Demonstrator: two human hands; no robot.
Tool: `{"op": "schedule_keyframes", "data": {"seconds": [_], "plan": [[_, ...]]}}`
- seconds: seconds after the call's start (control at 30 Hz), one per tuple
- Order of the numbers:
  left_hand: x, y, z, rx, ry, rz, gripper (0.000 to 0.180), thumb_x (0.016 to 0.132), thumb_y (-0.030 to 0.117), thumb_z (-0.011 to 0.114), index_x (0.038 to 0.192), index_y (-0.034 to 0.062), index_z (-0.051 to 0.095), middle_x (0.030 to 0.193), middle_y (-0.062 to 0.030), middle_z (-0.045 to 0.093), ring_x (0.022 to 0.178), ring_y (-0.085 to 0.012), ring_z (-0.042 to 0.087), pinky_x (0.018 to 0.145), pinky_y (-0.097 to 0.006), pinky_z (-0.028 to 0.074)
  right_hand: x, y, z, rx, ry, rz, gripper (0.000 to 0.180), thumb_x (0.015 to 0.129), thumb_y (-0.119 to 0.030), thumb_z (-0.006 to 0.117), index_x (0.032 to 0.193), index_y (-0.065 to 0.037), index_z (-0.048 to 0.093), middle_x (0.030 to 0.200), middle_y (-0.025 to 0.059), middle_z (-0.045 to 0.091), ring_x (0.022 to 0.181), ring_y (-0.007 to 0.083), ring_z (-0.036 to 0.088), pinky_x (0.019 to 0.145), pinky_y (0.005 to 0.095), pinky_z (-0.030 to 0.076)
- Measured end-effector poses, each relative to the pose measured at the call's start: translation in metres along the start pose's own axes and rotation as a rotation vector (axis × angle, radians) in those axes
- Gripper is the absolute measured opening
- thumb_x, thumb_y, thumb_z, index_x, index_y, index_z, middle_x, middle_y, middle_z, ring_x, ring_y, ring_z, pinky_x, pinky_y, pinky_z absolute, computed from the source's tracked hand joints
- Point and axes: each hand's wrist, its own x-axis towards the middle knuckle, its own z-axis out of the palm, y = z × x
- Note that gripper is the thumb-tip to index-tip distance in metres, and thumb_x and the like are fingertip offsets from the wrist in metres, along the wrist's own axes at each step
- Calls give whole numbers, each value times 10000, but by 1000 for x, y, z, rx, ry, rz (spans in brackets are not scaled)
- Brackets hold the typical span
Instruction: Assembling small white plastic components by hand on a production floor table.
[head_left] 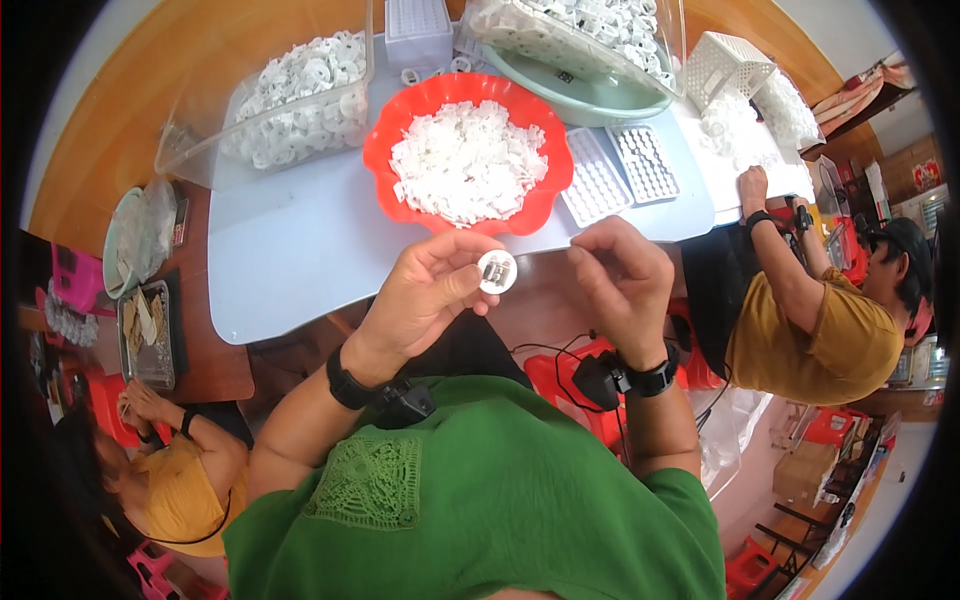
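Left hand (430, 285) gripping 1 small round white plastic piece with silvery metal parts at its centre (498, 272), pinched at the fingertips and held just beyond the near edge of the pale blue desk (300, 245). Right hand (628, 280) apart from the piece, to its right, fingers bent, thumb and forefinger tips near each other; cannot tell if anything tiny sits between them. Beyond both hands on the desk: 1 red scalloped plastic bowl (385, 195) heaped with small white plastic parts (470, 160). Right of the bowl: 2 white rectangular trays (598, 190) bearing rows of small round items.
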Motion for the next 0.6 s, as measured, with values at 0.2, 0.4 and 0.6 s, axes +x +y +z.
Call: {"op": "schedule_keyframes", "data": {"seconds": [0.2, 0.4, 0.6], "plan": [[-1, 13, -1, -47, 1, 24, 355, 910, 195, 608, 1194, -5, 535, 1002, -169, 636, 756, -132, 599, 662, -238, 507, 6, 2, -10, 13, -37, 0, 49, 756, 47, 618, 791, 24, 592, 698, 71, 590, 609, 141, 579, 572, 255, 446], [-7, 28, -13, -93, 14, 28, 296, 927, 136, 551, 1176, -22, 544, 1025, -177, 630, 784, -153, 612, 680, -251, 514, 22, -3, -8, -75, -161, -9, 52, 751, 30, 631, 778, 17, 588, 694, 108, 577, 594, 224, 564, 555, 303, 443], [-20, 38, -37, -94, 153, 98, 306, 920, 167, 572, 1151, -30, 539, 1009, -197, 619, 750, -164, 599, 670, -245, 504, 62, 10, 7, -305, -304, -109, 25, 741, -18, 594, 758, -2, 602, 737, 148, 605, 676, 324, 599, 606, 381, 468]]}}
